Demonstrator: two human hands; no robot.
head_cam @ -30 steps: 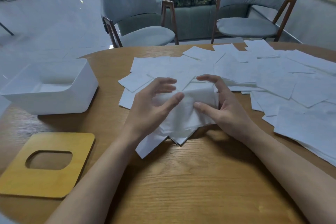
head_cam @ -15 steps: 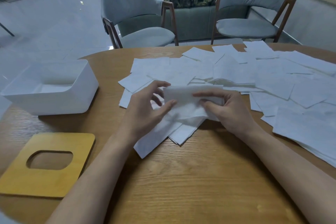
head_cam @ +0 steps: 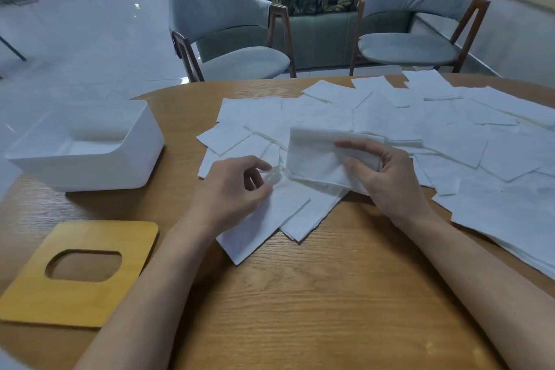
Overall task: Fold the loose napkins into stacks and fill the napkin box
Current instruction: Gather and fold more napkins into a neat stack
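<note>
A folded wad of white napkins (head_cam: 312, 156) is lifted a little off the wooden table (head_cam: 300, 303), and my right hand (head_cam: 387, 177) grips its right end between thumb and fingers. My left hand (head_cam: 237, 189) is just left of the wad, fingers curled, pinching the edge of a loose napkin (head_cam: 258, 228) that lies flat under it. Many loose white napkins (head_cam: 450, 135) are spread over the table's right half. The white napkin box (head_cam: 87, 144) stands open at the left, and I cannot make out any napkins inside.
The box's yellow wooden lid (head_cam: 75, 276) with an oval slot lies flat at the near left. Two grey chairs (head_cam: 234, 27) stand behind the table. Bare wood shows between my forearms at the table's near edge.
My right hand has raised the folded wad and now holds it alone. My left hand has let go of the wad and dropped left onto the flat napkins.
</note>
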